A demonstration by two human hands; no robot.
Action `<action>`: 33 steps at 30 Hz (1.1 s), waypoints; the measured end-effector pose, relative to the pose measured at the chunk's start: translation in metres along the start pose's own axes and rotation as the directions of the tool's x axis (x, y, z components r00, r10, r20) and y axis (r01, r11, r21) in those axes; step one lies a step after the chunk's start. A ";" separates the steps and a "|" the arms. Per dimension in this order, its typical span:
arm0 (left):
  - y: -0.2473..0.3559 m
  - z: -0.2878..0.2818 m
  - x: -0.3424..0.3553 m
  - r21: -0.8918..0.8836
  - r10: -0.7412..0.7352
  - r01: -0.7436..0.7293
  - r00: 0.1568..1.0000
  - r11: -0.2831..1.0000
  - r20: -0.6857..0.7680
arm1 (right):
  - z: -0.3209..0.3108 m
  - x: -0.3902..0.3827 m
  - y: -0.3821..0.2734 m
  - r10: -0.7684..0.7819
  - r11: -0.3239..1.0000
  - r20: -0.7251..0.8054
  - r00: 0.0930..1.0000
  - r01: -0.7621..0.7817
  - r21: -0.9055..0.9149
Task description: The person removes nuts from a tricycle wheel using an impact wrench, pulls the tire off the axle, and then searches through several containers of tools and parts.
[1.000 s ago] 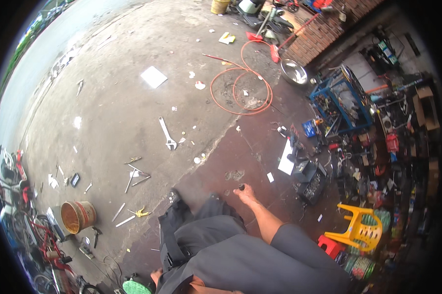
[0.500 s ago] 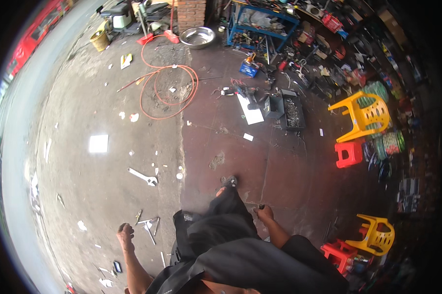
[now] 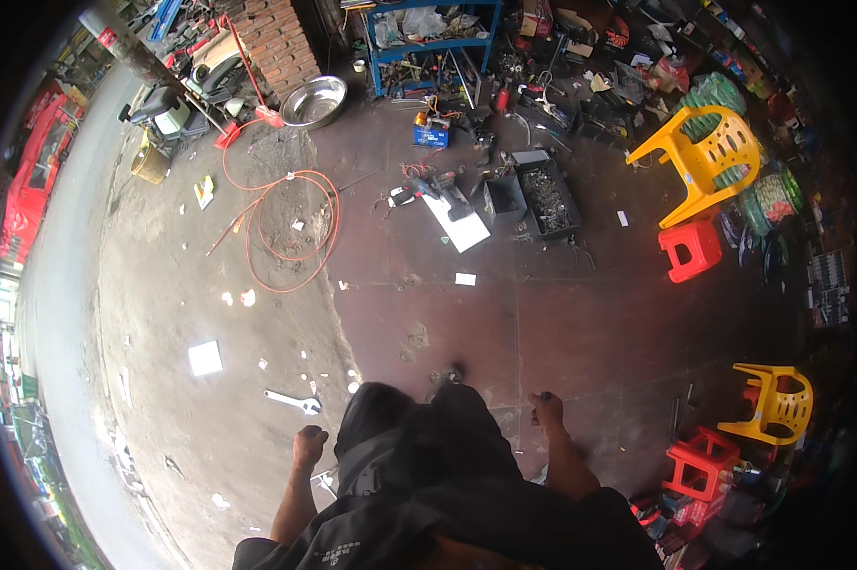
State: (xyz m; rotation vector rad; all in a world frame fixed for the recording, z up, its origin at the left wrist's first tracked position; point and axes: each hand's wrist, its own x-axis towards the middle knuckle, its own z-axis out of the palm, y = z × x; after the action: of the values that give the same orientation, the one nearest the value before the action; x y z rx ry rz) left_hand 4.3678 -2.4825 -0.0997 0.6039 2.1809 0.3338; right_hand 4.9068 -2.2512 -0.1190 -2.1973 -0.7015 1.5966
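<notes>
My left hand (image 3: 310, 444) hangs beside my left leg with its fingers curled closed, and nothing shows in them. The nearest thing to it is a large silver adjustable wrench (image 3: 293, 402) lying on the grey concrete. Some thin metal tools (image 3: 325, 483) are partly covered by my left forearm. Over the dark red floor, out from my right thigh, is my right hand (image 3: 546, 410). Its fingers are closed too; a small dark patch shows at them, too small to name. One shoe (image 3: 447, 376) shows in front of my knees.
An orange hose (image 3: 337, 214) lies coiled ahead, near a metal basin (image 3: 314, 103). A black bin of small parts (image 3: 549, 198) and a power drill (image 3: 455, 197) sit on the floor. To the right stand yellow chairs (image 3: 704, 157) and red stools (image 3: 691, 250). A blue shelf (image 3: 433, 47) stands at the back.
The view has swung round and moved forward. The wrench now lies closer to my legs. My left hand has come in nearer my leg; my right hand sits a little farther out.
</notes>
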 end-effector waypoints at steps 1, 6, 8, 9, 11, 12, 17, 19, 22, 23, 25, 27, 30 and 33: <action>-0.036 -0.019 0.028 0.288 0.195 -0.191 0.981 0.938 0.014 | 0.024 0.010 -0.011 -0.006 0.998 0.048 0.999 0.003 0.067; 0.109 -0.040 0.085 0.347 0.124 -0.146 0.989 0.926 0.085 | 0.082 0.037 -0.098 0.026 0.922 0.146 0.989 -0.081 0.380; 0.078 -0.064 0.142 0.457 0.251 -0.266 0.963 0.849 0.096 | 0.123 0.043 -0.138 -0.071 0.934 0.201 0.977 -0.006 0.356; 0.110 -0.063 0.166 0.430 0.215 -0.233 0.972 0.872 0.091 | 0.128 0.053 -0.152 -0.108 0.938 0.186 0.977 0.038 0.346; 0.151 -0.074 0.219 0.478 0.246 -0.263 0.964 0.838 0.099 | 0.142 0.074 -0.187 -0.121 0.931 0.147 0.982 0.061 0.360; 0.207 -0.077 0.238 0.477 0.257 -0.267 0.962 0.837 0.088 | 0.144 0.087 -0.207 -0.127 0.928 0.111 0.986 0.078 0.365; 0.331 -0.074 0.408 0.553 0.444 -0.454 0.881 0.698 0.163 | 0.165 0.168 -0.278 0.011 0.897 -0.030 0.999 0.004 0.443; 0.441 -0.046 0.410 0.430 0.423 -0.459 0.887 0.777 0.184 | 0.165 0.188 -0.283 0.091 0.851 -0.048 0.995 -0.052 0.523; 0.525 0.000 0.435 0.344 0.428 -0.527 0.843 0.777 0.325 | 0.194 0.208 -0.336 0.146 0.845 -0.112 0.983 -0.065 0.531; 0.546 0.019 0.445 0.394 0.425 -0.564 0.818 0.726 0.387 | 0.204 0.217 -0.346 0.135 0.845 -0.121 0.983 -0.050 0.533; 0.573 0.065 0.482 0.441 0.387 -0.636 0.754 0.634 0.531 | 0.218 0.239 -0.358 0.091 0.864 -0.119 0.989 -0.019 0.503; 0.601 0.122 0.528 0.482 0.337 -0.698 0.695 0.531 0.635 | 0.235 0.275 -0.337 0.024 0.873 -0.090 0.996 0.022 0.487; 0.647 0.207 0.588 0.542 0.315 -0.718 0.686 0.436 0.656 | 0.259 0.331 -0.323 0.053 0.906 -0.040 0.998 -0.032 0.422; 0.643 0.314 0.675 0.527 0.427 -0.774 0.634 0.352 0.645 | 0.268 0.394 -0.335 0.147 0.822 0.065 0.987 -0.159 0.547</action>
State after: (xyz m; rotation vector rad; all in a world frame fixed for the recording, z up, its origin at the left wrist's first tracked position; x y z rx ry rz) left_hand 4.4457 -1.5708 -0.4609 1.8673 1.4831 -0.4064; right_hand 4.6858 -1.7561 -0.3328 -1.8353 -0.0364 1.6381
